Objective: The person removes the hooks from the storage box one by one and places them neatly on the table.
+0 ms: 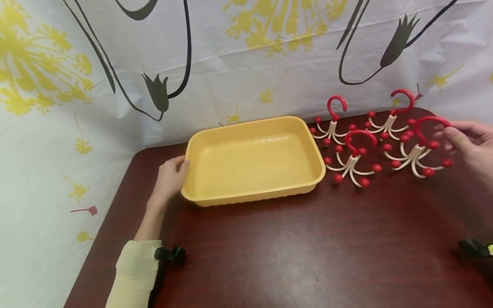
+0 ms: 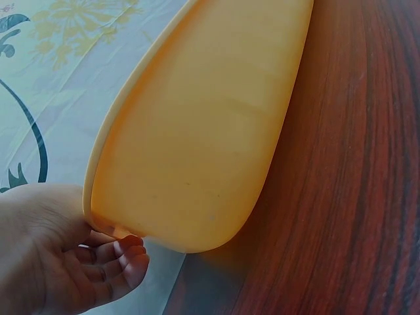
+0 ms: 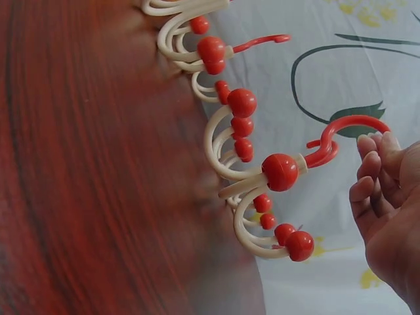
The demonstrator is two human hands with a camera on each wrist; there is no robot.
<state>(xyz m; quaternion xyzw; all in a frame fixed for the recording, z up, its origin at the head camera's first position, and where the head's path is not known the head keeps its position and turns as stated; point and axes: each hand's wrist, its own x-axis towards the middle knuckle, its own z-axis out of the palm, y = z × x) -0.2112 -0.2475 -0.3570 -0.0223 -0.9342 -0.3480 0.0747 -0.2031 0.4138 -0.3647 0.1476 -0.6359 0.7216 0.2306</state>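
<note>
At the left end of a yellow plastic tub (image 1: 250, 167), my left hand (image 1: 169, 179) grips the rim, with the thumb on the near side and fingers curled under the edge in the left wrist view. On the right, my right hand (image 1: 475, 147) pinches the tip of the red hook of a multi-arm hanger (image 1: 417, 152) between thumb and fingers. This hanger has curved cream arms ending in red balls, and its hook points up. Beside it stand three similar hangers: one in front (image 1: 352, 164), one behind by the tub (image 1: 333, 128), one at the back right (image 1: 390, 124).
The dark reddish-brown wooden table (image 1: 289, 248) has rounded back corners. A white curtain (image 1: 239, 72) with yellow and grey plant prints hangs close behind and along the left side. Black straps (image 1: 169, 254) sit at the wrists.
</note>
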